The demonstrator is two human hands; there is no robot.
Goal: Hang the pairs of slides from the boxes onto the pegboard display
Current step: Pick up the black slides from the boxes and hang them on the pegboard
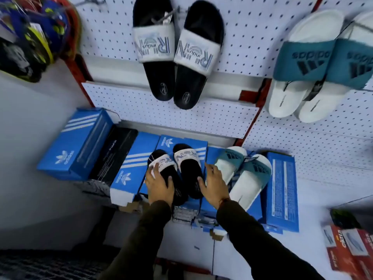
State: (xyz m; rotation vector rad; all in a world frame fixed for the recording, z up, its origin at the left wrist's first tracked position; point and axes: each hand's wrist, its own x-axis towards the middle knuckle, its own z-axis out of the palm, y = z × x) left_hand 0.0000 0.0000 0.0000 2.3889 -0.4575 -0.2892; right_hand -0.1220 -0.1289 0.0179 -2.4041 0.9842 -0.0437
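Left hand (159, 185) fingers (153, 171) wrapped over the left slide of a black-and-white pair (177, 174), thumb across its footbed, so it's gripping that slide. Right hand (215, 184) has its thumb on the right slide's heel edge, other fingers spread flat beside it; more resting than clamped, grip not fully closed. That pair lies side by side on top of the blue shoe boxes (129, 170) stacked below the pegboard (252, 27). Just right of it, a white pair with teal straps (242, 174) lies on the same boxes, touching the right hand's fingers or very close. Already hanging on the pegboard: a matching black-and-white pair (177, 55) centre, a matching white-and-teal pair (314, 65) to the right. Black box (115, 156) sits between the blue ones on the left. Red boxes (351, 251) lower right. Dark sleeves on both arms.
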